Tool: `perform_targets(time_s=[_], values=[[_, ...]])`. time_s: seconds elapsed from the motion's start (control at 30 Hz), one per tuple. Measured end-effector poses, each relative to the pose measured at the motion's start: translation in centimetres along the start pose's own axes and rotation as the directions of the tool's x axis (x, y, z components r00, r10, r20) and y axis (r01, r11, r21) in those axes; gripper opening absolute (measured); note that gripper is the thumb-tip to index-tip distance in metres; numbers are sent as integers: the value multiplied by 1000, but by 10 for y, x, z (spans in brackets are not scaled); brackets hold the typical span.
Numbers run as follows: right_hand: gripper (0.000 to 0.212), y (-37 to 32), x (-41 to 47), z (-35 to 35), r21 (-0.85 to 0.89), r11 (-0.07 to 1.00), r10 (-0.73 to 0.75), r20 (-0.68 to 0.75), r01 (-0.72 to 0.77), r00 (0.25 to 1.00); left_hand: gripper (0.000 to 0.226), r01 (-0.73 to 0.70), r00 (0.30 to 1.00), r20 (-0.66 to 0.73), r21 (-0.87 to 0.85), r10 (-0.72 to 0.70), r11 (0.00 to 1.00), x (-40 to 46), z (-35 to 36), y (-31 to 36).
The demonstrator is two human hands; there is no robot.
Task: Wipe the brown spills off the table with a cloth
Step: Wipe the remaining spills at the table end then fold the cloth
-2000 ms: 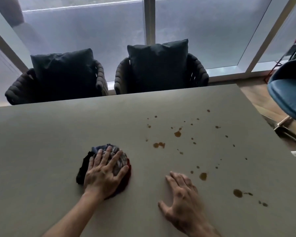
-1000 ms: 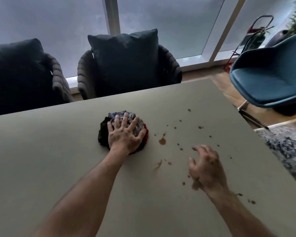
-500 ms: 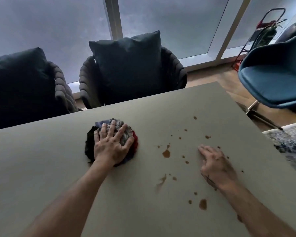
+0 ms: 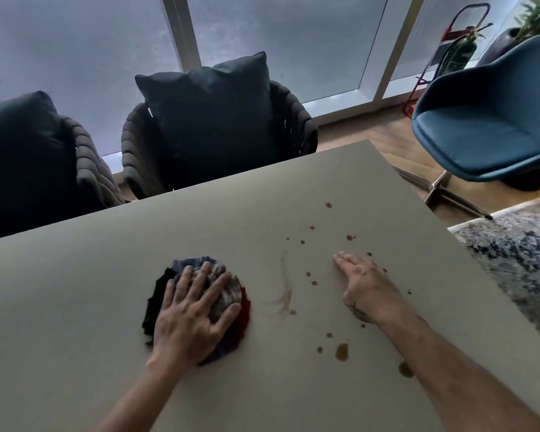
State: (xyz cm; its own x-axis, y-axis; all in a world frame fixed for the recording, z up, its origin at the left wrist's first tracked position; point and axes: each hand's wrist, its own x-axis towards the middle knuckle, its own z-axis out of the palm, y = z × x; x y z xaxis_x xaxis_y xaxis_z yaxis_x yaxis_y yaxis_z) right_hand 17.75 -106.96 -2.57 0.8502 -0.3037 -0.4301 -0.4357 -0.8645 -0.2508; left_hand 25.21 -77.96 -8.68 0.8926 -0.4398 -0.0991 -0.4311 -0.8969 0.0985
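A bunched cloth (image 4: 231, 294) in black, grey, blue and red lies on the beige table (image 4: 75, 307). My left hand (image 4: 194, 310) presses flat on top of it, fingers spread. Just right of the cloth runs a curved brown smear (image 4: 286, 294). Brown spill drops (image 4: 342, 352) dot the table to the right, from a far drop (image 4: 328, 205) to a near one by my forearm. My right hand (image 4: 363, 283) rests palm down on the table among the drops, holding nothing.
Two dark woven chairs with dark cushions (image 4: 212, 120) stand along the table's far edge. A blue shell chair (image 4: 487, 126) stands off the right corner, with a patterned rug (image 4: 518, 254) below it. A fire extinguisher on a red stand (image 4: 455, 54) stands by the window.
The cloth under my left hand has swept across the larger drops near the centre, leaving a curved smear, and now sits nearer to me. My right hand stays flat on the table.
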Motion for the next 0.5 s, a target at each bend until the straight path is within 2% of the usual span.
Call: perform_targets(time_s=[0.07, 0.17, 0.37, 0.43, 0.5], values=[[71, 1, -2, 3, -3, 1000, 8, -15, -8, 1000, 76, 64, 997, 31, 7, -64, 998, 30, -5, 1], [71, 4, -4, 7, 4, 1000, 15, -33, -15, 999, 75, 85, 995, 49, 8, -85, 996, 68, -5, 29], [65, 8, 6, 0, 57, 998, -8, 18, 6, 1000, 72, -83, 990, 111, -35, 87, 996, 67, -3, 100], [58, 13, 7, -8, 122, 992, -33, 60, 25, 998, 69, -145, 982, 115, -72, 153, 987, 42, -1, 120], [48, 23, 4, -20, 221, 975, -14, 28, 7, 1000, 67, -205, 974, 79, -91, 213, 974, 6, 4, 124]])
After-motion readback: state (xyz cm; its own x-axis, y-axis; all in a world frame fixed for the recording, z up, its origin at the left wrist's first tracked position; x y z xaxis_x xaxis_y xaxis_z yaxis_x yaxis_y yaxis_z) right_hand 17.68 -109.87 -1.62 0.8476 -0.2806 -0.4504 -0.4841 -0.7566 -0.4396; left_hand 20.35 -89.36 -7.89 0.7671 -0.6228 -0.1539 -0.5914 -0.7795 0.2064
